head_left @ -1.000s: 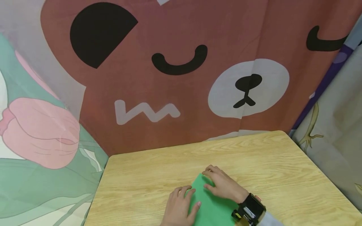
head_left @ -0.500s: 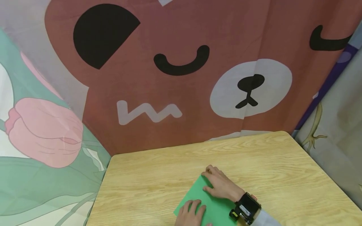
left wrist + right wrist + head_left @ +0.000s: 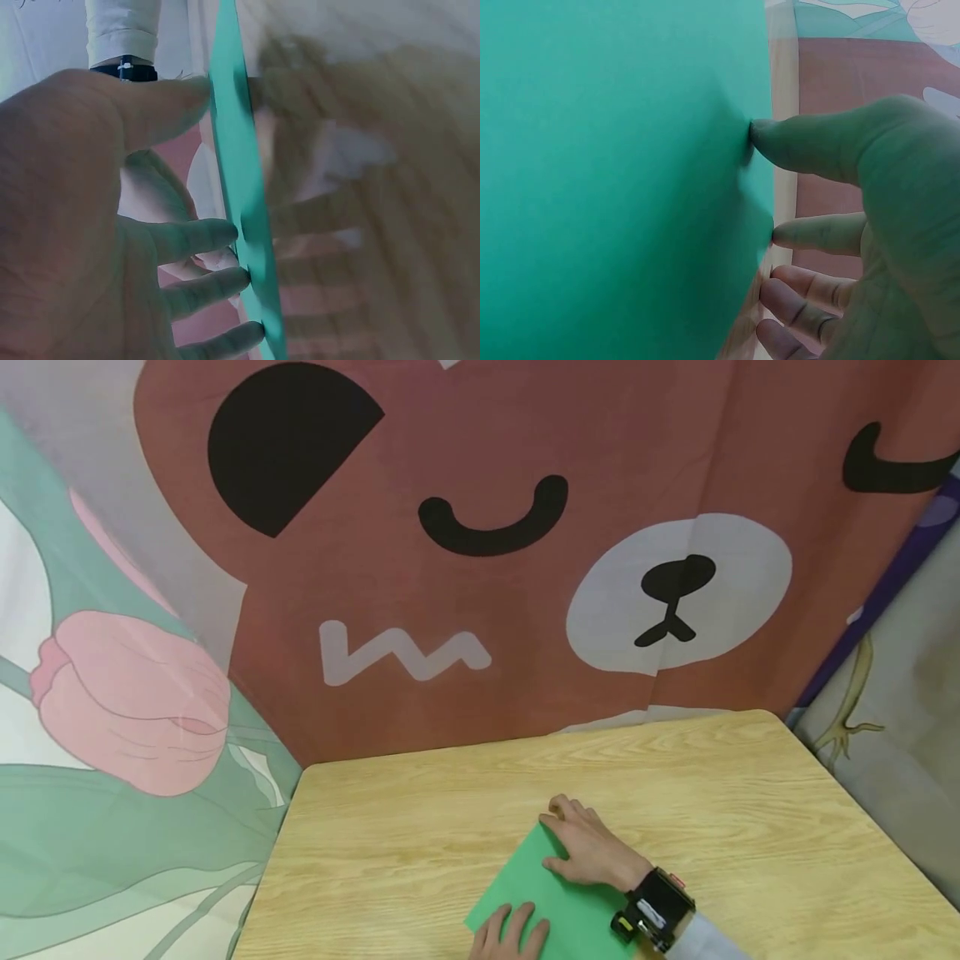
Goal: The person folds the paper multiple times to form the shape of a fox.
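A green sheet of paper (image 3: 573,902) lies flat on the table, turned so one corner points to the far side. The left hand (image 3: 508,937) rests its spread fingertips on the sheet's near left part; the left wrist view shows the thumb and fingertips of this hand (image 3: 97,217) touching the paper (image 3: 244,172). At the far corner is the right hand (image 3: 596,852). From the right wrist, its thumb (image 3: 780,139) presses on the sheet (image 3: 592,150) while the index fingertip (image 3: 784,232) meets the corner's edge. The other right fingers lie beyond the paper.
The wood-grain table (image 3: 390,827) extends around the paper. Behind it hangs a brown bear-print cloth (image 3: 510,602), with a tulip-print cloth (image 3: 135,702) at the left and a pale cloth (image 3: 907,743) at the right. A black device (image 3: 660,906) is strapped to the right wrist.
The left hand has slid nearer to the person and a little right, uncovering the sheet's left corner. The right hand stays at the far corner. The head view has shifted slightly.
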The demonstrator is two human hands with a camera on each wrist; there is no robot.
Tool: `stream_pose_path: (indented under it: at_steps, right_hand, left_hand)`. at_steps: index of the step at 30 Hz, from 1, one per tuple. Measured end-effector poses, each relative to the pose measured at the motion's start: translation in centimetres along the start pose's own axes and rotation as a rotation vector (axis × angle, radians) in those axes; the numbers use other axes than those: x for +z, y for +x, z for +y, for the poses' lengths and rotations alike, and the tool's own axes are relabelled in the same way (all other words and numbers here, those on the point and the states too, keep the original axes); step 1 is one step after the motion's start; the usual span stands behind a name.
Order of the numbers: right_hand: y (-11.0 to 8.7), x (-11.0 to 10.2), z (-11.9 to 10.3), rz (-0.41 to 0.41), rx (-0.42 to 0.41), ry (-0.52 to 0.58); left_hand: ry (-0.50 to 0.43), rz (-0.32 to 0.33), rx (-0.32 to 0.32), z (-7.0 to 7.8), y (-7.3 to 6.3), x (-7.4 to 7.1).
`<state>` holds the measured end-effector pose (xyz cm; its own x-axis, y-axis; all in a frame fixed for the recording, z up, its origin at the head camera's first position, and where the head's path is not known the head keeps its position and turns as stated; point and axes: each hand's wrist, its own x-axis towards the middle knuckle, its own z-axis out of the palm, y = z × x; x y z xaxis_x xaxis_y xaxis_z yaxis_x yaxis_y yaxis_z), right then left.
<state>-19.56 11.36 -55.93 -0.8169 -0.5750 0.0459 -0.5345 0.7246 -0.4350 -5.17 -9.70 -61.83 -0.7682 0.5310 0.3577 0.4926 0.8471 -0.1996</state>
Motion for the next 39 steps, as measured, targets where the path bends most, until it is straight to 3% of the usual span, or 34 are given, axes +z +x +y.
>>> stream_pose_path:
  at_steps: [6,17,20,24,27,33,39]
  right_hand:
    - [-0.1,-0.1,0.0,-0.008,-0.009,-0.029]
    - [0.2,-0.4,-0.3,-0.033,-0.007,-0.067]
    - [0.1,-0.4,-0.4,-0.03,-0.004,-0.073]
    - [0.1,-0.1,-0.3,-0.009,-0.001,-0.075]
    - [0.3,-0.2,0.0,0.022,-0.008,-0.02]
    - [0.4,-0.2,0.7,0.086,-0.02,0.183]
    - [0.3,-0.4,0.9,0.183,-0.038,0.315]
  left_hand:
    - [-0.029,-0.081,-0.023,0.1,-0.3,-0.6]
    - [-0.054,-0.16,-0.054,0.0,-0.2,-1.2]
    - [-0.056,-0.152,-0.058,0.1,-0.3,-1.1]
    - [-0.035,-0.066,-0.057,0.3,-0.4,-0.5]
    - [-0.021,-0.029,-0.053,0.1,-0.3,-0.4]
    - [-0.039,-0.098,-0.044,-0.4,0.3,-1.3]
    - [-0.037,-0.109,-0.03,-0.7,0.4,-1.3]
